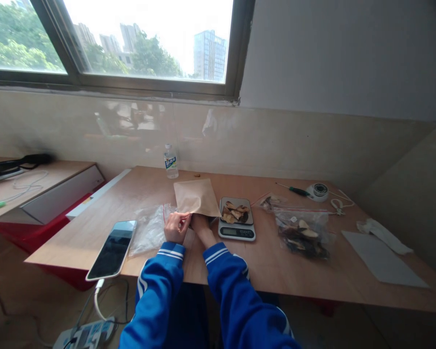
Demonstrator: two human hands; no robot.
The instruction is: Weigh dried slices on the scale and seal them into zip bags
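Note:
A brown kraft paper bag [196,195] lies in front of me with its mouth toward me. At the left side of that mouth, my left hand [177,227] pinches the bag's edge between closed fingers. My right hand [200,225] reaches into the opening, so its fingers are hidden. Just right of the bag stands a small digital kitchen scale [237,234] with several dried mushroom slices [235,212] on its plate. The scale's display is too small to read. Beside my left hand lies a crumpled clear plastic bag [150,230].
A zip bag of dark dried pieces [303,237] lies to the right, near a screwdriver [298,191] and a white dome camera [318,192]. A grey sheet [383,259] is at far right. A phone [112,249] overhangs the front left edge; a bottle [171,162] stands behind.

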